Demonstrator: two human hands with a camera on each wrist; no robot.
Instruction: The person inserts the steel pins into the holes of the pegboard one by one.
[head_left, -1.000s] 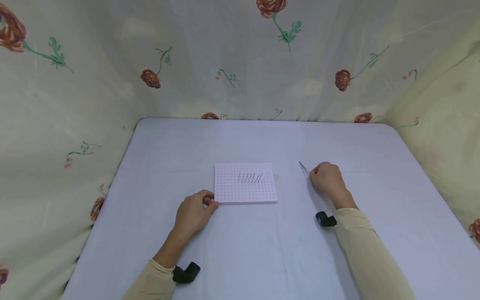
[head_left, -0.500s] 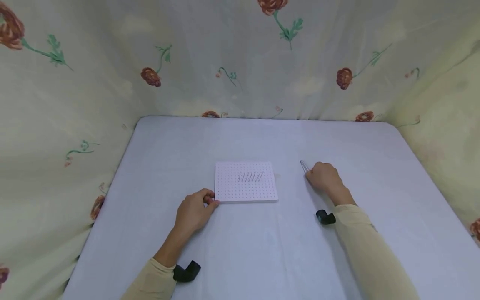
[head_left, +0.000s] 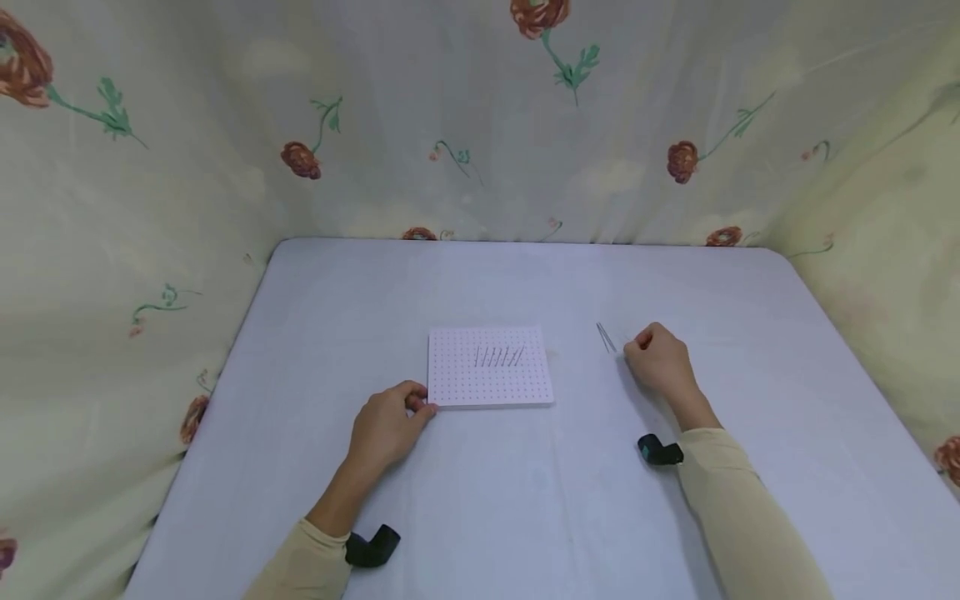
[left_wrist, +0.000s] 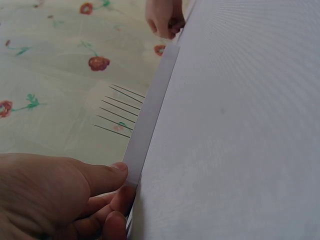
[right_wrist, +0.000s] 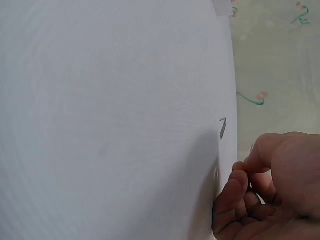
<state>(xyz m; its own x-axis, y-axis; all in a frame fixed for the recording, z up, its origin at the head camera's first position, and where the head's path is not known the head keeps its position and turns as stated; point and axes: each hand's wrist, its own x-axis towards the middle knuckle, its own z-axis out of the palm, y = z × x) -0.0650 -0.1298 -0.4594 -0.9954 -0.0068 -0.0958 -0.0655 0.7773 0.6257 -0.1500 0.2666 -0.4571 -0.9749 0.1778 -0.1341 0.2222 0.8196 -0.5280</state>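
Note:
A white pegboard full of small holes lies on the table. In it stands a row of several thin dark metal pins, slightly slanted; the left wrist view shows these pins jutting from the board. My left hand holds the near left corner, thumb on the edge and fingers curled beside it. To the right of the board, a few loose metal pins lie together. Just right of them is my right hand, thumb and forefinger pinching a thin pin, mostly hidden by the fingers.
A white cloth covers the table. A flower-printed curtain hangs round its back and sides. Black wrist-camera mounts sit at both sleeve cuffs.
My right hand reached in to the loose pins, then drew back to the right with a pin between its fingers. The left hand and the pegboard have stayed in place.

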